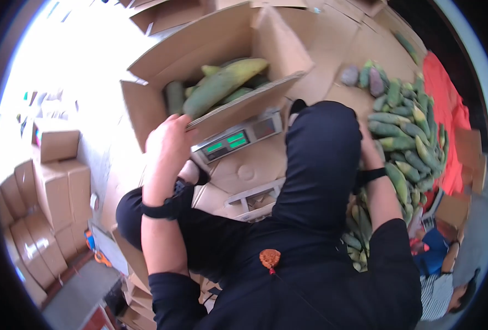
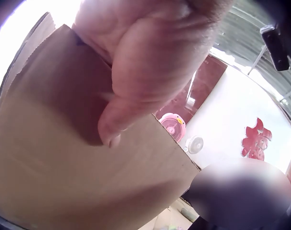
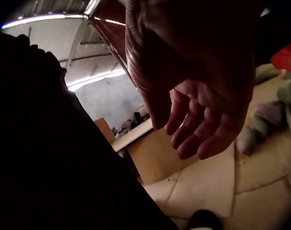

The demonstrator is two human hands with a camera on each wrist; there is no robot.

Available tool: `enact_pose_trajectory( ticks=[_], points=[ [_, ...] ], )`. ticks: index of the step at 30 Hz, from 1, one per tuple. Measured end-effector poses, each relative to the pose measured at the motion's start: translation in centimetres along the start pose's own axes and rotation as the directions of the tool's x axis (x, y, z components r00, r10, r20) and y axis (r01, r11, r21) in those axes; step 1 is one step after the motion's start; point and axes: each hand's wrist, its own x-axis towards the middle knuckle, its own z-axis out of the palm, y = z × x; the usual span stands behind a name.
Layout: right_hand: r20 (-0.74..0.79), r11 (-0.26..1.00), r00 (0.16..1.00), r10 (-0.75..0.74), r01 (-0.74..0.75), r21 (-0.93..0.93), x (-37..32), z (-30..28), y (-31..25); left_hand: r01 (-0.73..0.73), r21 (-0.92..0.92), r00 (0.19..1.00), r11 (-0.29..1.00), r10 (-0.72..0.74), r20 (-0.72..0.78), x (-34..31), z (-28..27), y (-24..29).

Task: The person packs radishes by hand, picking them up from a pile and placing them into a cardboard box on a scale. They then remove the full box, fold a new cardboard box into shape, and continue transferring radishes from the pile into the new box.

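Observation:
An open cardboard box (image 1: 281, 47) holding several long green and yellow vegetables (image 1: 225, 87) stands on a scale (image 1: 265, 127) with a lit green display. My left hand (image 1: 170, 144) grips the box's near left edge; in the left wrist view, the thumb of that hand (image 2: 148, 60) lies against the cardboard face (image 2: 54, 158), while its other fingers are hidden. Beside the raised knee (image 1: 324, 143) hangs my right hand (image 1: 369, 151), partly covered by it. The right wrist view shows this hand (image 3: 198, 91) with loosely curled fingers, holding nothing.
A large pile of green vegetables (image 1: 412, 132) lies at the right, beside a red cloth (image 1: 445, 121). Stacked cartons (image 1: 62, 187) stand at the left. Flattened cardboard (image 1: 346, 44) covers the floor. Another person in a striped top (image 1: 435, 297) is at the lower right.

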Motion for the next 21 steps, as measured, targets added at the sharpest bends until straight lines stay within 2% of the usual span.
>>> enact_pose_trajectory(
  ticks=[1, 2, 3, 4, 5, 6, 8, 9, 11, 12, 14, 15, 17, 18, 20, 21],
  points=[
    [-0.030, 0.983, 0.997, -0.066, 0.070, 0.170, -1.7, 1.2, 1.6, 0.004, -0.025, 1.000, 1.000, -0.004, 0.005, 0.0, -0.2, 0.3],
    [-0.030, 0.967, 0.982, 0.184, -0.175, 0.183, -0.4, 0.5, 7.1, 0.007, -0.048, 1.000, 0.999, -0.007, 0.012, -0.2, -0.5, 0.6],
    [0.043, 0.952, 0.994, 0.104, -0.087, -0.293, -0.4, 0.7, 11.1, 0.001, -0.065, 1.000, 0.998, -0.001, 0.005, -0.2, -0.6, 0.8],
    [0.059, 0.978, 0.977, 0.207, -0.204, -0.046, -1.5, 1.9, 11.6, 0.002, -0.080, 1.000, 0.997, -0.002, -0.002, -0.3, -0.8, 1.0],
    [0.060, 0.991, 0.989, 0.132, -0.130, -0.034, -2.8, 2.9, 11.8, -0.010, -0.096, 1.000, 0.995, 0.009, -0.017, -0.4, -1.0, 1.2],
    [0.040, 0.990, 0.990, 0.138, -0.137, -0.024, -3.9, 3.5, 11.8, -0.006, -0.115, 1.000, 0.993, 0.003, -0.019, -0.5, -1.1, 1.4],
    [0.136, 0.968, 0.962, 0.236, -0.220, -0.123, -5.4, 4.2, 11.6, 0.025, -0.100, 1.000, 0.995, -0.026, -0.006, -0.5, -1.4, 1.8],
    [0.127, 0.967, 0.962, 0.240, -0.226, -0.115, -5.5, 4.1, 12.3, 0.014, -0.098, 1.000, 0.995, -0.015, -0.001, -0.4, -1.4, 1.7],
    [0.150, 0.959, 0.983, 0.101, -0.056, -0.279, -5.1, 4.1, 15.1, 0.029, -0.129, 1.000, 0.991, -0.029, 0.006, -0.3, -1.4, 1.6],
    [0.140, 0.959, 0.984, 0.107, -0.065, -0.274, -4.7, 4.0, 16.7, 0.019, -0.128, 1.000, 0.992, -0.018, 0.012, -0.3, -1.5, 1.7],
    [0.042, 0.936, 0.945, 0.325, -0.315, -0.160, -4.1, 3.2, 19.6, 0.060, -0.143, 0.998, 0.988, -0.056, 0.030, -0.3, -1.8, 2.0],
    [0.033, 0.934, 0.944, 0.329, -0.321, -0.155, -4.1, 2.5, 20.3, 0.072, -0.151, 0.997, 0.986, -0.068, 0.035, -0.3, -1.8, 2.0],
    [-0.060, 0.904, 0.966, 0.252, -0.257, -0.340, -4.3, 1.4, 19.9, 0.057, -0.151, 0.998, 0.987, -0.052, 0.033, -0.2, -1.5, 1.5],
    [-0.065, 0.904, 0.964, 0.257, -0.264, -0.336, -4.7, 0.6, 19.7, 0.050, -0.150, 0.999, 0.987, -0.047, 0.026, -0.1, -1.4, 1.3],
    [-0.185, 0.874, 0.875, 0.448, -0.472, -0.113, -5.6, -1.2, 18.2, 0.053, -0.151, 0.998, 0.987, -0.049, 0.027, -0.1, -1.3, 1.4],
    [-0.265, 0.859, 0.821, 0.506, -0.506, 0.075, -6.0, -2.2, 17.7, 0.060, -0.156, 0.998, 0.986, -0.057, 0.024, -0.1, -1.3, 1.4]
  ],
)
